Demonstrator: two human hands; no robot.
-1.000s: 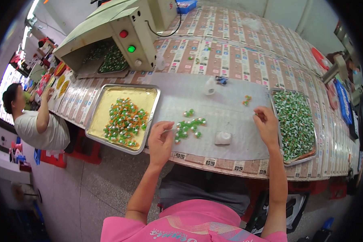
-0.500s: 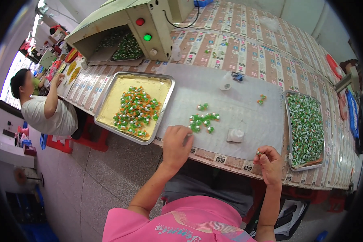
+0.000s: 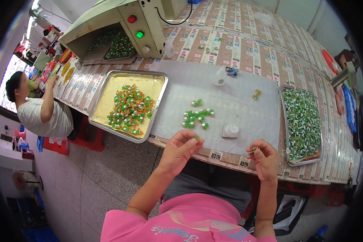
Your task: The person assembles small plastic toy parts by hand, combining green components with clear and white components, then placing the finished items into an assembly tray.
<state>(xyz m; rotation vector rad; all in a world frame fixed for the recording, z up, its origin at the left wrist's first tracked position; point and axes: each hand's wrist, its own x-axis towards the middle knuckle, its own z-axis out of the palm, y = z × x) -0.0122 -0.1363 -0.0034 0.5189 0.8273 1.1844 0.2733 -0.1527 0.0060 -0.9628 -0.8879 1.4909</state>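
My left hand point(image 3: 179, 152) is raised over the table's front edge, thumb and forefinger pinching a small green piece point(image 3: 196, 138). To its right, my right hand point(image 3: 266, 160) is closed on a small orange-and-green piece point(image 3: 255, 148), partly covered by the fingers. A loose cluster of green-and-white pieces point(image 3: 197, 117) lies on the white sheet point(image 3: 250, 109) just beyond my left hand. Between the hands and a bit farther back sits a small white container point(image 3: 231, 130) on a square base. An orange-and-green pair of pieces point(image 3: 257, 94) lies farther right.
On the left, a metal tray with yellow lining point(image 3: 103, 105) holds a heap of pieces. A full tray point(image 3: 285, 125) stands at right. Behind are a clear bottle point(image 3: 219, 79), a small blue object point(image 3: 231, 71) and a box-shaped machine point(image 3: 143, 32). A person point(image 3: 44, 109) sits at left.
My left hand has moved right and turned, and a green piece now shows at its fingertips. My right hand has shifted slightly left, still pinching its piece. The view has shifted a little.
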